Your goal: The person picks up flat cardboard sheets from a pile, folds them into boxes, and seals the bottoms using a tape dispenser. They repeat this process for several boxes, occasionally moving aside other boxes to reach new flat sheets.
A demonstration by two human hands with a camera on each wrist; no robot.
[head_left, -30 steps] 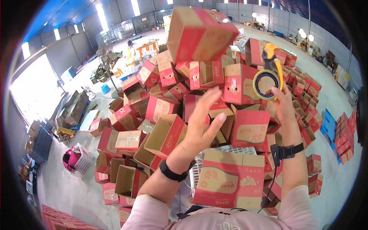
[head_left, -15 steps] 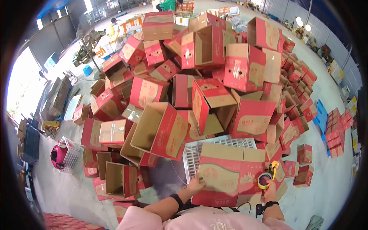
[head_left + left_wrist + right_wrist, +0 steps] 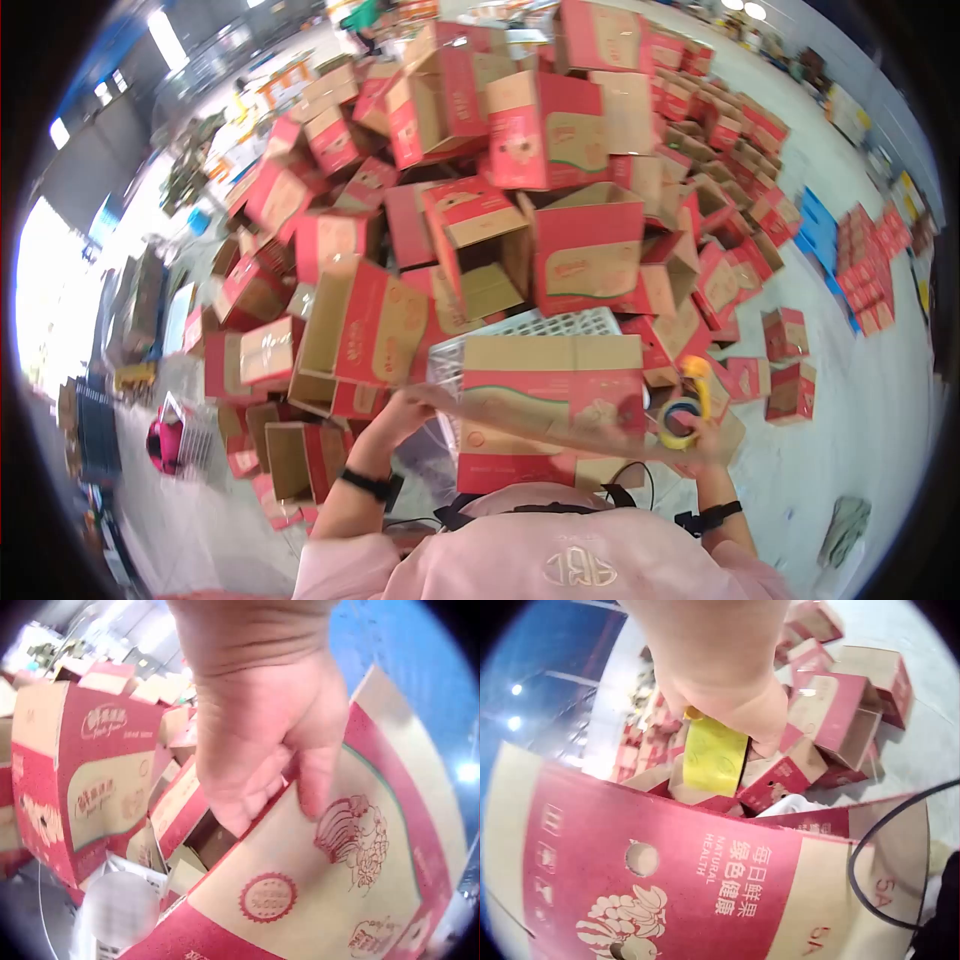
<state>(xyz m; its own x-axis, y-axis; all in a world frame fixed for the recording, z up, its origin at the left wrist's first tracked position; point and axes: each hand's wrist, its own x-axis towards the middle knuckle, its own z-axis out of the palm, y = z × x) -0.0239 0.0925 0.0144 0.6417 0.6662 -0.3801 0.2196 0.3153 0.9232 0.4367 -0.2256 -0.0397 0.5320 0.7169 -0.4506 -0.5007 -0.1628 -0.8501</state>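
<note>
My left hand [image 3: 408,398] grips the edge of a flat red-and-tan carton [image 3: 300,862], thumb on its printed face and fingers behind. From the head view this carton is a blurred, nearly edge-on strip [image 3: 530,425] running between both hands. A yellow tape dispenser [image 3: 685,405] is in my right hand [image 3: 706,442], by the strip's right end. In the right wrist view its yellow tape roll [image 3: 715,757] sits just beyond the carton's upper edge. Below the strip, another flattened carton [image 3: 520,355] lies over a white plastic crate [image 3: 570,322].
A large heap of open red-and-tan boxes [image 3: 590,255] rises ahead, spreading left and right. A white basket [image 3: 195,440] with a pink item stands on the floor at left. At far right is a blue pallet [image 3: 818,235] beside stacked red cartons [image 3: 870,270]. A black cable [image 3: 862,855] loops near my right side.
A box that was in the air above the heap is no longer there. My left hand came down from its raised, open pose to the flat cartons and has lifted one on edge.
</note>
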